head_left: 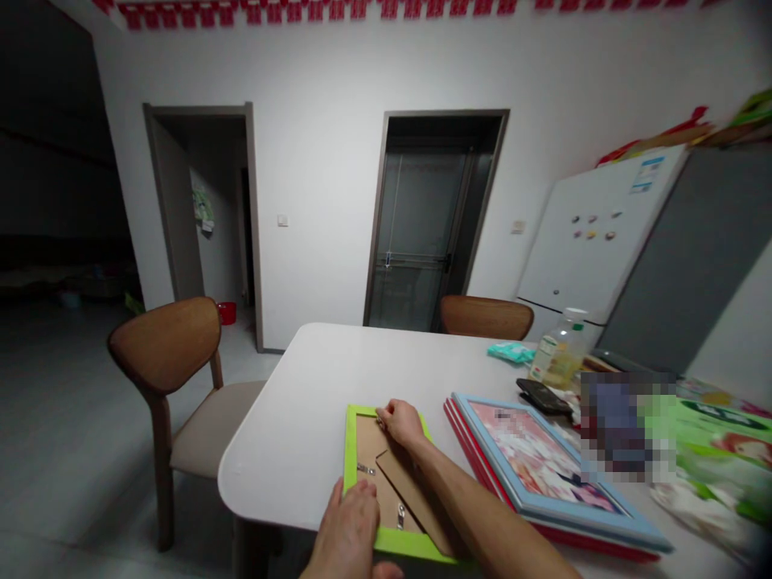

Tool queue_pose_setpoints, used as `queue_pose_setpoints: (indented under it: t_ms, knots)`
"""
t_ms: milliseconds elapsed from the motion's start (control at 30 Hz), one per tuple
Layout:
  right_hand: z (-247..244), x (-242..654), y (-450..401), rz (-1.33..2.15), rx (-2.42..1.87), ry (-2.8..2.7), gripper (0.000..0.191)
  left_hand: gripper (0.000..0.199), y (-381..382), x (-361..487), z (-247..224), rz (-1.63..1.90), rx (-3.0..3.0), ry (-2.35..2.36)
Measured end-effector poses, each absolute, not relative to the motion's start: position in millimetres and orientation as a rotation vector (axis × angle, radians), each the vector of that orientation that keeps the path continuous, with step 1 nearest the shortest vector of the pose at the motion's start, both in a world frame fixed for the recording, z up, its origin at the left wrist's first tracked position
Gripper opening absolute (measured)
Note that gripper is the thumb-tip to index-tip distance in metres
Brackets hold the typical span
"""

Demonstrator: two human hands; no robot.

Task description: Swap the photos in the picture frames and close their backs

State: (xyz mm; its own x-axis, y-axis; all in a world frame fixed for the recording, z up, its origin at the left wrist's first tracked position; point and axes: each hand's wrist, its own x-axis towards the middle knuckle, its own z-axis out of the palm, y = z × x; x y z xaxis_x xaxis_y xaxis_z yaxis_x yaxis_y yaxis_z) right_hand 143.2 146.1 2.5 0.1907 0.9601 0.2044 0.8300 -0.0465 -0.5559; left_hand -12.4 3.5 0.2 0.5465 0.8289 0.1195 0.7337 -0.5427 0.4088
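A lime-green picture frame (351,438) lies face down on the white table, its brown backing board (386,503) with a folded-flat stand (416,494) facing up. Small metal clips sit along the edges, one clip (401,516) near the bottom and another clip (365,469) at the left. My left hand (350,527) holds the frame at its lower left side, fingers over the edge. My right hand (401,422) is at the top of the backing, its fingers closed around a metal clip (379,420) that is partly hidden. The right forearm crosses over the frame's right side.
Right of the frame is a stack of frames, a light-blue picture frame (543,466) on red ones. Beyond it are a black phone-like object (544,396), a bottle (558,354), a teal packet (511,352) and green packaging (717,442). A wooden chair (174,346) stands left of the table (283,418).
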Motion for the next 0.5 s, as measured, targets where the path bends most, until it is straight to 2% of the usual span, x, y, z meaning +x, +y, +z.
queue_pose_setpoints:
  t_ms: [167, 267, 367, 500]
  knots:
    - [18.5, 170.4, 114.4, 0.391, -1.713, -1.671, 0.028, 0.055, 9.5, 9.7, -7.6, 0.352, 2.538, 1.225]
    - [23.2, 194.0, 81.9, 0.51, -1.56, -1.471, 0.034, 0.06, 10.8, 8.3, -9.8, 0.378, 2.527, 1.256]
    - [17.9, 198.3, 45.7, 0.741, -1.387, -1.088, 0.041, 0.057, 9.9, 1.3, -1.2, 0.642, 2.468, 1.251]
    - [-0.3, 157.1, 14.9, 1.263, -1.074, -0.909, 0.045, 0.025, 1.3, 10.3, 19.6, 1.136, 2.073, 1.07]
